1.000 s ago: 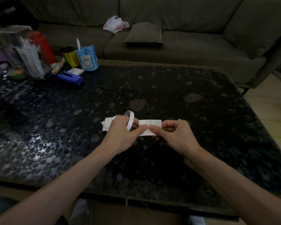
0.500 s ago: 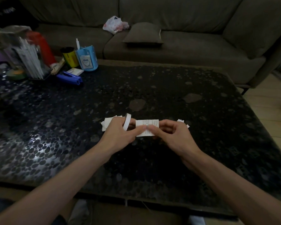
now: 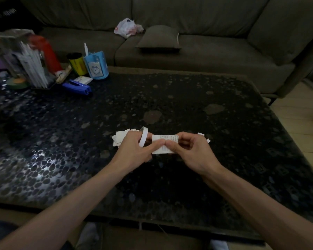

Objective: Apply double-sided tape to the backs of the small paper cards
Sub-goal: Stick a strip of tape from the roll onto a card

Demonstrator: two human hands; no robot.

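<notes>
A small paper card is held just above the middle of the dark pebble-patterned tabletop, with faint print on its upward face. Both hands meet on it. The right hand grips the card's right half, its thumb on top and its curled fingers behind the far edge. The left hand, just left of the card, has its fingers curled round a white tape roll, which stands on edge, and its thumb reaches across to press the card beside the right thumb. It is too dim to tell whether any tape lies on the card.

Further left of the card, partly behind the left hand, lies a loose pile of cards. A few more paper pieces show just right of the card, past the right hand. Far off to the card's upper left lie a blue stapler and a blue cup.
</notes>
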